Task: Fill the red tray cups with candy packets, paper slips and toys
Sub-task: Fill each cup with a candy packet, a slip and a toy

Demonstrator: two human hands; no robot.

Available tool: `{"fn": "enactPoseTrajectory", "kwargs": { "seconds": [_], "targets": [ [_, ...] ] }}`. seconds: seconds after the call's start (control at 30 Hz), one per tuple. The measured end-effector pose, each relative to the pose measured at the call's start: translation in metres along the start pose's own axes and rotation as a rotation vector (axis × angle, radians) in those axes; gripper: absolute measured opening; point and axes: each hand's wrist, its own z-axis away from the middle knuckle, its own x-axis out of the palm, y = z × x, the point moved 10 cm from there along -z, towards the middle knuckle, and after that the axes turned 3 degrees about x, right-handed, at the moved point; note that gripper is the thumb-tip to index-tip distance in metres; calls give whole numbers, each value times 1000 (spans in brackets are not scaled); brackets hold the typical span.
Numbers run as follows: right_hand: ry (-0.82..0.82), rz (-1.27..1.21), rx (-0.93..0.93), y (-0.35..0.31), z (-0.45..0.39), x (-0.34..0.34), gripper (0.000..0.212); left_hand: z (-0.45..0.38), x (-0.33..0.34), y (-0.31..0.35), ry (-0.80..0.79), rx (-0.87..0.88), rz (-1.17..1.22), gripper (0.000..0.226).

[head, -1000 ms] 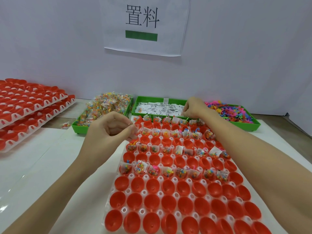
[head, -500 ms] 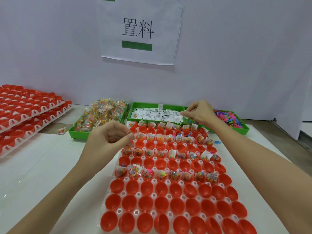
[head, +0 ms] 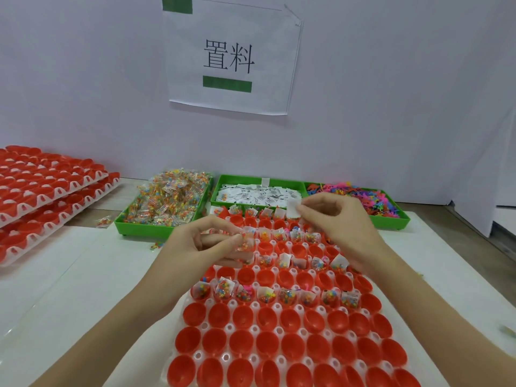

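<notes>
Right grip point(head: 339, 219) on paper slip point(head: 293, 210)

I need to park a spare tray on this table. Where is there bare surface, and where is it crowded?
Bare white mat lies left of the red cup tray, between it and the stacked red trays. A narrower strip runs right of the tray. The back is crowded: three green bins sit against the tray's far edge, with stray candy packets nearby.

white table point(head: 69, 280), red tray point(head: 279, 342), green bins point(head: 156, 230)
</notes>
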Motion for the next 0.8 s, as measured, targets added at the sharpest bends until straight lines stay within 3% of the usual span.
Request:
{"fn": "enactPoseTrajectory", "kwargs": {
  "seconds": [0.23,0.5,0.8],
  "targets": [
    [-71,21,-128,-16,72,41,3,10,23,9,-2,63,-106,11],
    [-162,-66,-115,-13,79,48,5,13,25,6,25,50,-26,23],
    [-246,-7,-71,-5,76,49,12,12,25,4,-44,-20,-136,16]
  ]
}}
